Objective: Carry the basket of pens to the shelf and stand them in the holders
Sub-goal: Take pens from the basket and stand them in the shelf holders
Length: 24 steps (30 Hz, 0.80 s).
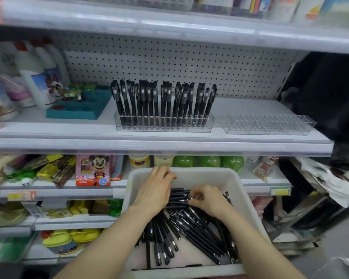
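Observation:
A white plastic basket (244,190) sits low in front of the shelf, holding several loose black pens (191,228). Both my hands are inside it. My left hand (155,190) curls its fingers round a bundle of pens lying crosswise. My right hand (207,199) pinches the other end of the same bundle. On the middle shelf a clear holder (163,125) stands full of upright black pens (161,101). To its right lies a second clear holder (268,124) with no pens in it.
A teal tray (77,107) and white bottles (36,81) stand left of the holders. The shelf (129,146) has a pegboard back. Lower shelves hold boxes, green jars (208,161) and packets. Dark clutter fills the right side.

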### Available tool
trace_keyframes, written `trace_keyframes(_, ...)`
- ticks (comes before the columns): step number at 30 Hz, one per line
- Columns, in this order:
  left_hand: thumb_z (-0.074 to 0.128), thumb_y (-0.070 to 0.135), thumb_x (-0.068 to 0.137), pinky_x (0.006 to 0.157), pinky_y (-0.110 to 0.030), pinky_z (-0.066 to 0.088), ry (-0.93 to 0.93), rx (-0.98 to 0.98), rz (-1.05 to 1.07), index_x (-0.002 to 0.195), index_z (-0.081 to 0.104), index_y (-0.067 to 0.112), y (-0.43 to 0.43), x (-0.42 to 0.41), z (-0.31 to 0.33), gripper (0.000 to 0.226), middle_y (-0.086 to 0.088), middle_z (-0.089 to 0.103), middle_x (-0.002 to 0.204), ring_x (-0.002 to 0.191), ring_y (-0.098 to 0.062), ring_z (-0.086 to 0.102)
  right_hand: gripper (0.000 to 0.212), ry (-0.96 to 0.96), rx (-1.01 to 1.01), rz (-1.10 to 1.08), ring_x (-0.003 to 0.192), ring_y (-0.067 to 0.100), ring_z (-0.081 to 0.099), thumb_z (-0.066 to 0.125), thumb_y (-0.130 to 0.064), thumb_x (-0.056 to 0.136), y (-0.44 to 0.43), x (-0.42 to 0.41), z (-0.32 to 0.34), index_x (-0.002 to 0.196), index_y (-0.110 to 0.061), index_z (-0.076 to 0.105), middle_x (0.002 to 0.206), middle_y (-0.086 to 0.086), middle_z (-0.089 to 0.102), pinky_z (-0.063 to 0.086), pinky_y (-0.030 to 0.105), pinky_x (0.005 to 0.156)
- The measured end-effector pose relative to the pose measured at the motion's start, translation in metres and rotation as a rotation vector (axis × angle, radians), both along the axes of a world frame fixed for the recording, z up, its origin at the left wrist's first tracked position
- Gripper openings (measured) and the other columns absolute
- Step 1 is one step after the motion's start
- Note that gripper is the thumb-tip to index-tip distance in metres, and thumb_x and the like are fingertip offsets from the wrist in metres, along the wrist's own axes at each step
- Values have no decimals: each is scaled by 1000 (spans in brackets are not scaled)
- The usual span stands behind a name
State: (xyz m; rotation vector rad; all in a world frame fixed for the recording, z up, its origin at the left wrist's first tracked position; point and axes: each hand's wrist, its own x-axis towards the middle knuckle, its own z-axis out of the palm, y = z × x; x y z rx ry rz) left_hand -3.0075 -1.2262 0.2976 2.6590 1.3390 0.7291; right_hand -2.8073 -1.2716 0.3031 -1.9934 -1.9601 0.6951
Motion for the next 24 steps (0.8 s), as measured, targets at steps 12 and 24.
trace_keyframes(12, 68, 8, 84, 116, -42, 32, -59, 305, 125, 144, 43, 12, 53, 26, 81, 65, -8, 42, 147, 137, -26, 35, 17, 507, 361, -133, 78, 22, 72, 64, -14, 92, 45, 31, 128, 109, -9, 65, 80, 4, 75, 60, 38, 78)
trace_keyframes(24, 47, 52, 95, 120, -49, 19, 36, 383, 235, 147, 41, 13, 95, 21, 71, 66, -10, 46, 141, 135, -28, 37, 6, 461, 833, -186, 75, 5, 70, 62, -21, 95, 107, 0, 195, 99, -17, 59, 92, 2, 71, 59, 29, 75)
